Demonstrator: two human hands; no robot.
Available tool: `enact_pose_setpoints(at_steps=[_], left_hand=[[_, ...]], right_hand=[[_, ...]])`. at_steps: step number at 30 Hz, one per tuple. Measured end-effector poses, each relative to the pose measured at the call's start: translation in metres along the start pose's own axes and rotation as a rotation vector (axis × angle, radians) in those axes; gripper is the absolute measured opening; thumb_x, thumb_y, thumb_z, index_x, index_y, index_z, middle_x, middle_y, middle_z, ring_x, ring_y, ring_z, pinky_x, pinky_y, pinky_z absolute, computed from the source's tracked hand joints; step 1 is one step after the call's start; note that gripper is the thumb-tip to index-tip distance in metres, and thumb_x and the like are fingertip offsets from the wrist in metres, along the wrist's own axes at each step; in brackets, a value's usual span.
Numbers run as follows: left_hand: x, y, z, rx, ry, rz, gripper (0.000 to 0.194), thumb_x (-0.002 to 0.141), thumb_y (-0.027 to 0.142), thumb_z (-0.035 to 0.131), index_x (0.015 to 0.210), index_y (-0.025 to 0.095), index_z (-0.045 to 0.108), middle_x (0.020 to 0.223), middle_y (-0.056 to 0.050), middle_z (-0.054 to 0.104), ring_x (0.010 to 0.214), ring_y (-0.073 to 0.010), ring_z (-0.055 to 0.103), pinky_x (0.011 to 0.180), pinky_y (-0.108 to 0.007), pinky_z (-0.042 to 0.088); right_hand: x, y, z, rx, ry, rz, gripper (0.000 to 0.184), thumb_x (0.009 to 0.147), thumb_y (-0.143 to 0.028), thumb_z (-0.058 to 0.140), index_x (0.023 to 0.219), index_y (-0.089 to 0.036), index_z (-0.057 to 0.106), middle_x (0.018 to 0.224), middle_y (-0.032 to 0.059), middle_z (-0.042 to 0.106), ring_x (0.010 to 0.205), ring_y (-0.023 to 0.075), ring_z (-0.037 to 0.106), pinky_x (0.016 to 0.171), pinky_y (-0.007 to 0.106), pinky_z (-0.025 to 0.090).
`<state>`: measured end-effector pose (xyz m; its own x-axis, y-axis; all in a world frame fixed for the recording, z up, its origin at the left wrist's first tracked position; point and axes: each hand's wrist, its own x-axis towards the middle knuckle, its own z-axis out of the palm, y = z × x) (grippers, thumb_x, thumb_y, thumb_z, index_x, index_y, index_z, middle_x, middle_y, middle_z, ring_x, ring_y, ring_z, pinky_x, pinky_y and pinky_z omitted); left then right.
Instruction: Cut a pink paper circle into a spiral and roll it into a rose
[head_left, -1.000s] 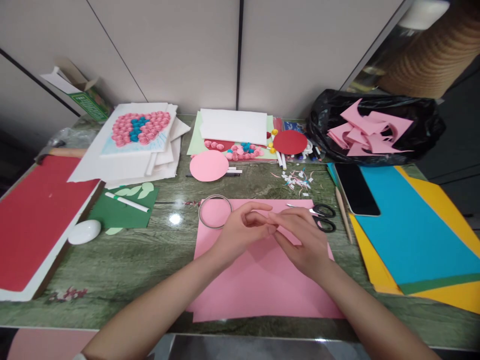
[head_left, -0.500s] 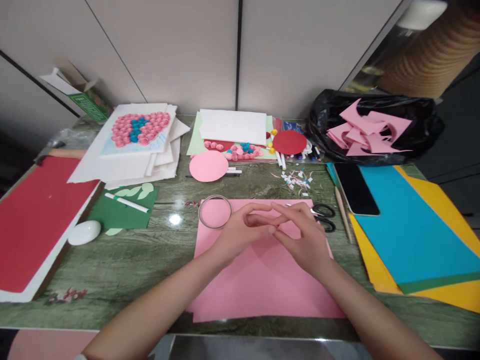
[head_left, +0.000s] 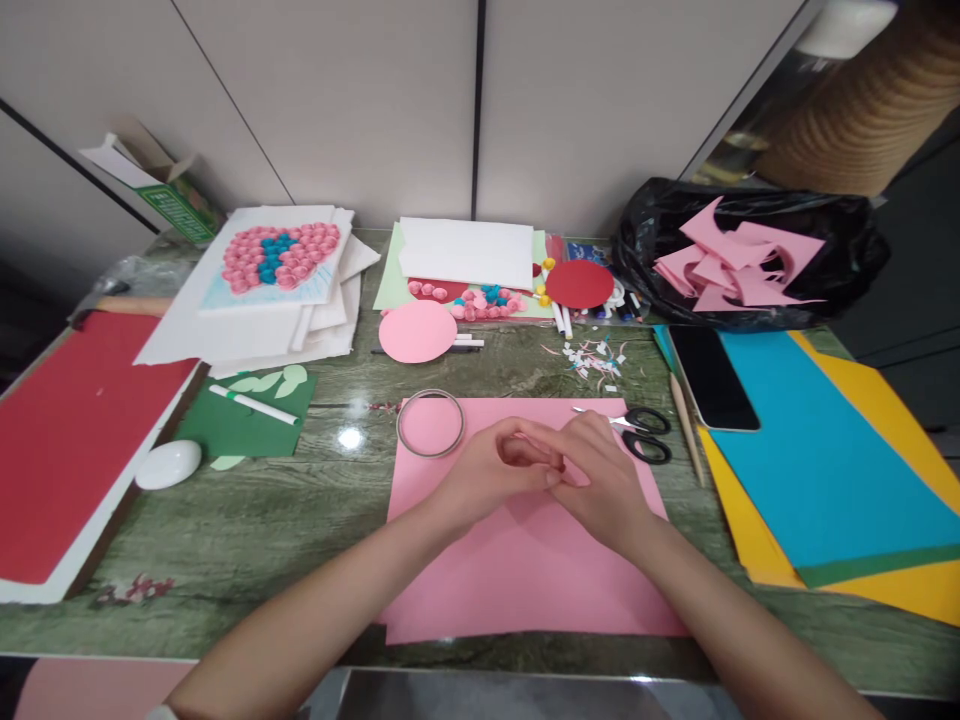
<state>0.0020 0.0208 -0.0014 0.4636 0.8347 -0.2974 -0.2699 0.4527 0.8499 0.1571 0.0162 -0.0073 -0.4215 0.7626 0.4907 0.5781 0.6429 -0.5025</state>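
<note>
Over a sheet of pink paper [head_left: 480,590], my two hands meet with fingers bent and touching. My left hand [head_left: 495,470] is curled, its thumb and fingers forming a ring. The fingers of my right hand [head_left: 600,480] are closed against the left fingertips. Whatever the fingers hold, if anything, is hidden. A thin metal ring [head_left: 398,430] lies flat on the paper's far left corner. Black-handled scissors [head_left: 646,447] rest just beyond my right hand, blades partly over the pink paper.
Blue paper [head_left: 817,470], yellow paper [head_left: 892,410] and a phone [head_left: 716,380] lie right. Pink scraps [head_left: 739,260] fill a black bag [head_left: 637,240]. Left are red paper [head_left: 82,440], a white mouse [head_left: 169,465] and a flower picture [head_left: 281,260]. A pink oval [head_left: 417,332] lies behind.
My hands have come closer together and slightly nearer to me. The fingers, arched tip to tip before, now overlap, and more of the scissors shows.
</note>
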Motion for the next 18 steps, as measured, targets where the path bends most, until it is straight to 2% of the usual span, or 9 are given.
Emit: enact_pose_setpoints(at_steps=[4,11,18], left_hand=[[0.0,0.002,-0.004,-0.06,0.073,-0.039,0.033,0.064,0.014,0.074,0.094,0.018,0.061,0.076,0.0,0.068,0.076,-0.0131,0.063,0.073,-0.026,0.046],[0.001,0.008,-0.011,-0.001,0.122,-0.036,0.038,0.063,0.013,0.072,0.098,0.018,0.06,0.072,-0.001,0.069,0.065,-0.0118,0.062,0.068,-0.027,0.046],[0.001,0.012,-0.008,0.131,0.16,-0.02,0.037,0.065,0.012,0.069,0.099,0.018,0.059,0.071,0.0,0.066,0.07,-0.0125,0.062,0.07,-0.026,0.046]], right_hand=[[0.0,0.0,-0.002,0.039,0.033,0.011,0.045,0.081,-0.011,0.055,0.122,-0.029,0.053,0.076,0.0007,0.059,0.073,0.0181,0.051,0.068,0.034,0.042],[-0.001,0.0,-0.006,0.062,0.061,0.025,0.045,0.084,-0.011,0.055,0.124,-0.031,0.052,0.086,0.0013,0.066,0.086,0.0183,0.054,0.075,0.033,0.046],[-0.002,0.003,-0.003,0.043,-0.067,0.039,0.04,0.09,-0.012,0.045,0.124,-0.03,0.052,0.095,0.0045,0.064,0.093,0.0184,0.054,0.079,0.034,0.045]])
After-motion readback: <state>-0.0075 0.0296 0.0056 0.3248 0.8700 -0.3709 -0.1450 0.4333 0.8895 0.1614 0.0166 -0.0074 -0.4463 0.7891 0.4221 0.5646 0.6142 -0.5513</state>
